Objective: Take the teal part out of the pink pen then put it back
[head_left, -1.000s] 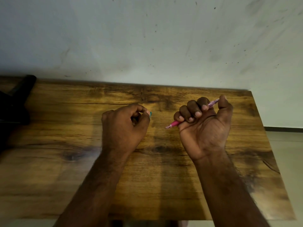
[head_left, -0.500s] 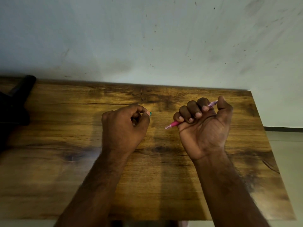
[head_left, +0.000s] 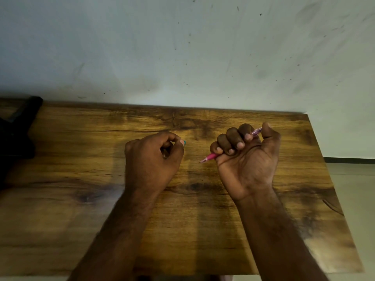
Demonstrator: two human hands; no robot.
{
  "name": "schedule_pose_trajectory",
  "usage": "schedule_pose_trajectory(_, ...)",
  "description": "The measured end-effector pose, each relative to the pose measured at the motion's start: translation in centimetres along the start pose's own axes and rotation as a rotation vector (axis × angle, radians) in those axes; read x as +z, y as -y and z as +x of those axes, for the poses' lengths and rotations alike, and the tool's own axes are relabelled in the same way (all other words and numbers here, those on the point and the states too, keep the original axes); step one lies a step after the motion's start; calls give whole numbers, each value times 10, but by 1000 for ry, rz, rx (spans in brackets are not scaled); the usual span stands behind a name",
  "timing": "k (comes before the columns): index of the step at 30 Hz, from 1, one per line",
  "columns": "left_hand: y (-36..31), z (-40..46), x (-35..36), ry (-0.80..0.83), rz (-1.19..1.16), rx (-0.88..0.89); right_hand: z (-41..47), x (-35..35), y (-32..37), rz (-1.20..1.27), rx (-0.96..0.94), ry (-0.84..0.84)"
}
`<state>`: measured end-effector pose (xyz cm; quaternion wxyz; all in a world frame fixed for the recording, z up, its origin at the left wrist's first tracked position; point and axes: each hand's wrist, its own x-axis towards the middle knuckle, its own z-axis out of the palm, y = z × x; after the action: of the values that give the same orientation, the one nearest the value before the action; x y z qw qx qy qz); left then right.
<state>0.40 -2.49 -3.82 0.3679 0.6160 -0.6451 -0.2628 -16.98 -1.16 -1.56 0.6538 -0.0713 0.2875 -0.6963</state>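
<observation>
The pink pen (head_left: 211, 156) is lying along a slanted axis, its tip pointing toward the lower left of the frame and its pale purple, see-through rear end (head_left: 257, 131) pointing toward the upper right. Only the pink front section and that rear stub are showing; the middle is hiding inside the fist. The right hand (head_left: 246, 159), right of centre in the frame, is wrapping all four fingers tightly around the barrel, palm facing the camera, thumb standing up beside the rear end. The teal part (head_left: 184, 142) is peeking out as a small sliver at the fingertips of the left hand (head_left: 152, 157), just left of centre, well apart from the pen tip. That hand's grip is pinching it between thumb and curled forefinger, knuckles turned upward. Both forearms are reaching up from the bottom edge over the dark-grained wooden worktop (head_left: 81, 199).
</observation>
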Motion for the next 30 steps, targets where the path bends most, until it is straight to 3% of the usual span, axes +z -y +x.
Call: schedule_pose_trajectory(30, 9, 1, 5, 5, -9, 26, 1, -2, -2, 4, 7, 2)
